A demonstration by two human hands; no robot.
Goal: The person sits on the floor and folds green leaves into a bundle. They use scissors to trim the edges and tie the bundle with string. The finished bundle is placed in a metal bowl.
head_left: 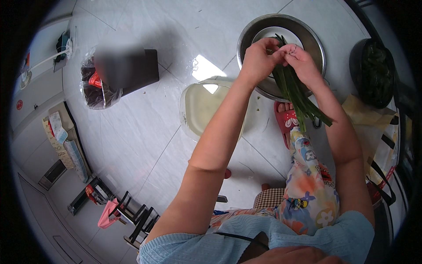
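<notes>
A bunch of long, flat green leaves [292, 90] hangs toward my body, its free ends spread above my right forearm and foot. Close together at the bunch's upper part, my left hand [263, 59] and my right hand [300, 63] pinch it, the fingertips nearly meeting. Both are closed; exactly what lies between the fingertips is partly hidden. Beneath them stands a round metal basin [245, 42] with a white round dish [269, 34] inside. Some leaf tips poke up past my fingers over the dish.
Left of the basin is a pale plastic tub [187, 115] of cloudy liquid. A dark bin [147, 68] lined with clear plastic stands farther left. At right sits a dark oval container [355, 66] with green leaves. My slippered foot [286, 119] is just below the basin.
</notes>
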